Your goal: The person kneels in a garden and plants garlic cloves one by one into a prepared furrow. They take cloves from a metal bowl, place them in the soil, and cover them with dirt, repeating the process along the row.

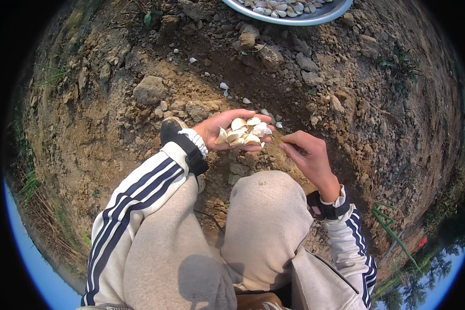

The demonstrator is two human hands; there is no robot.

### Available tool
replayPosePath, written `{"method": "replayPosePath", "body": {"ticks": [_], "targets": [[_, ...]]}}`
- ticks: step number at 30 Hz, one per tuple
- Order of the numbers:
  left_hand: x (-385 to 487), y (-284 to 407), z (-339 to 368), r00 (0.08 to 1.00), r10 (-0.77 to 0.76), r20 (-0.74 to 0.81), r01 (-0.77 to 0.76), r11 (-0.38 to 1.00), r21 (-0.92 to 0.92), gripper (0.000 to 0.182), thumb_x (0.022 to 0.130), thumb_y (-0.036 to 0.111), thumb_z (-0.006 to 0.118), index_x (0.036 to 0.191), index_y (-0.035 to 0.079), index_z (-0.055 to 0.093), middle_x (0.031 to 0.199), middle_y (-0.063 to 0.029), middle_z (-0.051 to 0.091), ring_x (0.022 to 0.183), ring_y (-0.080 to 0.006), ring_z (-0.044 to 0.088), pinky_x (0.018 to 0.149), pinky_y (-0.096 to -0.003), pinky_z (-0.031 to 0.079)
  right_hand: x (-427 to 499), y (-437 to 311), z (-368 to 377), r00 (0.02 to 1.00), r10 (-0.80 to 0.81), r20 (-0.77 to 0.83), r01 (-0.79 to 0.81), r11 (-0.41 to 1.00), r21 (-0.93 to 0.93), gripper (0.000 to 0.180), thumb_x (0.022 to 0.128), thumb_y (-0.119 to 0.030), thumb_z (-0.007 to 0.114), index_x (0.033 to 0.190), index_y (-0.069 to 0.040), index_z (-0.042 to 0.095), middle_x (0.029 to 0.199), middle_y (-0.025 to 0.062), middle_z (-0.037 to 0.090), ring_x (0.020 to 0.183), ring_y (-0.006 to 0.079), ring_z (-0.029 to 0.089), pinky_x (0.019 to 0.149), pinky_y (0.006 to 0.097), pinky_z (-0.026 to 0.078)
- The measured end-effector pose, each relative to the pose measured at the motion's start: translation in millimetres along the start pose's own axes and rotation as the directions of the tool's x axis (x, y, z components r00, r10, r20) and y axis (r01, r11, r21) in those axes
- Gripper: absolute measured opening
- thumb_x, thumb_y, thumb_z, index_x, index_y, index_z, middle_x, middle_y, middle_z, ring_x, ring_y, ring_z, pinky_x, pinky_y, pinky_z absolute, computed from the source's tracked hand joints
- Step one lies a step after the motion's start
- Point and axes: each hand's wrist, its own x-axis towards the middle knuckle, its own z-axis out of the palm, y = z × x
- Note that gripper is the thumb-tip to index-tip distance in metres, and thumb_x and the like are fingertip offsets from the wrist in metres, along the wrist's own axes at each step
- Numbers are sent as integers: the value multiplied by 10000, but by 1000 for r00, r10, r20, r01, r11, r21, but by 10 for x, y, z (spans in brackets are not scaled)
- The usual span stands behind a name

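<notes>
My left hand (217, 126) is palm up and cupped under a pile of garlic cloves (238, 133). Just to its right, my right hand (304, 151) has thumb and forefinger close together at the tips; whether something small is between them cannot be told. Beyond my hands, a line of single garlic cloves lies in a shallow furrow (236, 69) of dark soil, among them one clove (247, 100) just past my left fingers. At the top edge stands a metal basin (294, 21), cut off by the frame, with many more cloves inside.
Clods lie about, such as a large one (150, 90) left of the furrow and another (270, 57) below the basin. Weeds (401, 66) grow at the upper right, and long green leaves (395, 232) rise beside my right sleeve. My knees (269, 201) are close below my hands.
</notes>
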Motion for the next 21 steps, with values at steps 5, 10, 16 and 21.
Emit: {"method": "replayPosePath", "body": {"ticks": [5, 10, 16, 21], "targets": [[53, 3, -76, 999, 41, -2, -40, 997, 68, 426, 1008, 285, 385, 1317, 1, 460, 1151, -153, 617, 960, -228, 673, 788, -366, 611, 391, -145, 247, 945, -238, 226, 270, 955, -122, 193, 796, -72, 703, 964, -26, 619, 981, 109, 605, 766, 301, 634, 646, 368, 520], [56, 3, -177, 997, 73, -36, -71, 995, 72, 418, 1009, 279, 369, 1308, 1, 458, 1129, -144, 626, 876, -216, 692, 712, -314, 624, 435, -140, 309, 943, -167, 287, 201, 975, -93, 251, 795, -80, 708, 1009, -46, 581, 1110, 128, 581, 860, 305, 641, 696, 368, 523], [8, 13, -46, 998, 14, 67, -6, 992, -123, 422, 1008, 249, 352, 1338, -6, 420, 1232, -231, 533, 1052, -306, 629, 791, -459, 618, 7, -162, 59, 931, 323, 170, -359, 724, 589, 199, 871, -47, 660, 1001, -17, 512, 987, 98, 646, 737, 121, 629, 621, 244, 510], [111, -57, 74, 992, -110, -61, 103, 989, -102, 397, 999, 226, 390, 1308, -20, 425, 1237, -282, 504, 1089, -345, 605, 762, -437, 625, -190, -97, 96, 875, 403, 268, -464, 541, 701, 211, 874, -58, 671, 1014, -22, 517, 865, 19, 617, 742, 78, 616, 605, 203, 483]]}}
